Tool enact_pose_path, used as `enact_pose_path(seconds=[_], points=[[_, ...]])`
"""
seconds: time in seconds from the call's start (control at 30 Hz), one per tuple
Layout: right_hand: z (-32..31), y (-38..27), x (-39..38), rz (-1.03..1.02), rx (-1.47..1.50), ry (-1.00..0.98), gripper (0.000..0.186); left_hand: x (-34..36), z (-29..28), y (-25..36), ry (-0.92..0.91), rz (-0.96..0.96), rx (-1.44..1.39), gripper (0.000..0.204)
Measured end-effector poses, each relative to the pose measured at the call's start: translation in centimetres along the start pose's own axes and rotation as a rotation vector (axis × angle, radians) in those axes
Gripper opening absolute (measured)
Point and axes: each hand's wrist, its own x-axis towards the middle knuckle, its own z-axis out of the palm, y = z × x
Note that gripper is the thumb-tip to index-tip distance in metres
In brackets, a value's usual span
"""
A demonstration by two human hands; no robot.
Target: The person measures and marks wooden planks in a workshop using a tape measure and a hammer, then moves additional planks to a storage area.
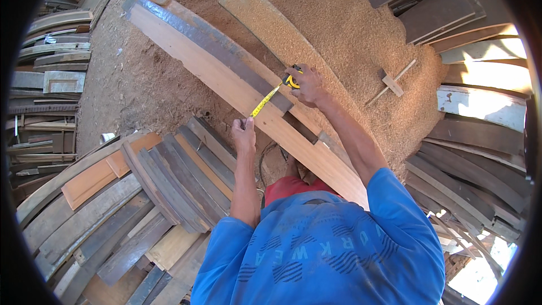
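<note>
Your tape measure [291, 81] is held over a pale plank [217, 79], its yellow blade [264, 103] slanting across it and the dark strip [231, 60] alongside. Your right hand [309, 86] is curled around the body; your left hand [244, 131] pinches the blade's free end, thumb and finger closed, at the plank's near edge. Measuring seems to be under way: the blade is out and spans the wood, not yet wound back in. (Whether a reading has been taken cannot be told; no pencil mark can be made out.) Beyond are a dusty board [265, 22], sawdust [361, 34] with a cross-shaped wooden piece [392, 85] on it, and stacked boards [169, 175] to both sides.
</note>
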Motion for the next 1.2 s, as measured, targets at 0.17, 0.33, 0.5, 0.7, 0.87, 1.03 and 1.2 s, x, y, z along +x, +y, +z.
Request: enact_pose_path(seconds=[0.17, 0.33, 0.5, 0.7, 0.87, 1.03, 1.2], points=[[1.0, 0.7, 0.5, -0.011, 0.019, 0.036, 0.067, -0.5, 1.9, -1.1, 0.111, -0.027, -0.068, 0.021], [0.3, 0.1, 0.5, -0.018, -0.011, 0.045, 0.071, -1.0, 7.8, -2.4, 0.411, -0.212, 0.237, 0.044], [0.3, 0.3, 0.6, -0.014, -0.039, 0.004, 0.071, -0.6, 9.8, -1.9, 0.582, -0.219, 0.380, 0.043], [-0.4, 0.2, 1.1, -0.053, -0.088, -0.046, 0.067, -1.8, 10.0, 1.4, 0.638, -0.285, 0.412, 0.040], [-1.8, 0.3, 2.2, -0.141, -0.148, -0.117, 0.065, -1.7, 10.3, 2.5, 0.664, -0.380, 0.456, 0.041], [-3.3, 0.0, 2.9, -0.255, -0.233, -0.098, 0.060, -2.1, 10.5, 3.5, 0.693, -0.393, 0.497, 0.041], [-3.0, 0.4, 3.5, -0.343, -0.269, -0.124, 0.056, -2.2, 10.4, 4.0, 0.678, -0.417, 0.512, 0.041]])
